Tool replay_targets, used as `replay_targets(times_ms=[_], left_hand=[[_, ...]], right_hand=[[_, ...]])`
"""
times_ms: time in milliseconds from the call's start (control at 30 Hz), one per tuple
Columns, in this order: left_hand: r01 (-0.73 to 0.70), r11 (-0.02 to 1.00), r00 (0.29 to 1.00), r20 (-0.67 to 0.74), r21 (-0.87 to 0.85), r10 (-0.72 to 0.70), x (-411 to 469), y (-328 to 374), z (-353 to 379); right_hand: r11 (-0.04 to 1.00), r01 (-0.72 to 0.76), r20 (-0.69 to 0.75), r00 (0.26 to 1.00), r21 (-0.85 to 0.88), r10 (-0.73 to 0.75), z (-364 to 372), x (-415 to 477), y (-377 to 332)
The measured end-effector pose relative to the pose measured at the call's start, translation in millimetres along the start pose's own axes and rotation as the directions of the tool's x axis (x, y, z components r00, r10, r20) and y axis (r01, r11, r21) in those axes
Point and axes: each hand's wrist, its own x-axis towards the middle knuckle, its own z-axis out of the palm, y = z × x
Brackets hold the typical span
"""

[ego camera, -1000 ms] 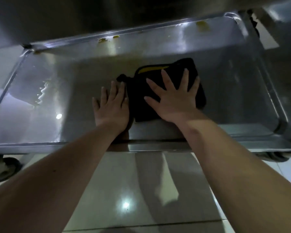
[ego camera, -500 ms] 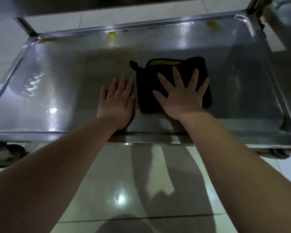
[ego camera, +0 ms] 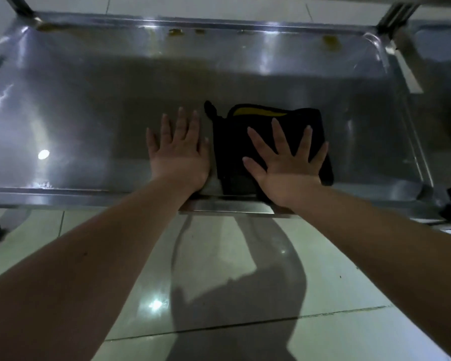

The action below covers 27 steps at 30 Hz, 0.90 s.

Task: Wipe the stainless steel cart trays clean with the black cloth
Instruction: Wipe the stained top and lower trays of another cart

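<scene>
Both forearms reach forward over the tiled floor [ego camera: 214, 259] into the stainless steel cart tray [ego camera: 84, 113]; the left hand [ego camera: 179, 155] lies flat, palm down, on bare steel near the tray's 6 o'clock rim, fingers straight and close together, holding nothing; the right hand [ego camera: 287, 162] presses palm down on the folded black cloth [ego camera: 231, 152], fingers straight and spread wide, not curled round it; the cloth lies in the tray toward 5 o'clock, its left edge just beside the left hand; a yellow strip [ego camera: 258, 112] shows at its 12 o'clock edge; yellowish stains [ego camera: 331, 43] dot the tray's far wall.
</scene>
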Motion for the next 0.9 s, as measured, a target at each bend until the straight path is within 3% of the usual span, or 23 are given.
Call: replay_targets(times_ms=[133, 200, 400, 600, 800, 900], left_hand=[[-0.248, 0.969, 0.968, 0.038, 0.017, 0.247, 15.5, -51.1, -19.1], [-0.293, 0.956, 0.956, 0.016, -0.003, 0.293, 18.4, -76.0, -23.6], [-0.084, 0.996, 0.996, -0.011, 0.022, 0.084, 20.9, -74.1, -17.8], [-0.086, 0.996, 0.996, -0.022, 0.009, 0.086, 19.1, -78.5, -14.1], [-0.110, 0.994, 0.992, -0.065, -0.017, 0.109, 20.6, -80.1, -11.4], [-0.115, 0.993, 0.991, -0.077, -0.030, 0.113, 21.4, -81.8, -9.8]], right_hand=[[1.000, -0.017, -0.040, 0.999, 0.003, 0.018, -3.9, 20.8, -17.0], [1.000, -0.025, -0.067, 0.998, -0.019, 0.023, -2.4, 21.7, -22.0], [0.997, -0.076, 0.038, 0.996, 0.018, 0.075, -2.2, 4.8, -34.3], [0.998, -0.025, 0.066, 0.997, -0.061, 0.029, 16.1, -44.1, -58.6], [0.998, -0.060, -0.070, 0.996, 0.021, 0.061, -10.2, 56.3, -73.2], [0.988, -0.111, -0.044, 0.992, 0.110, 0.117, -37.2, 119.4, -86.9]])
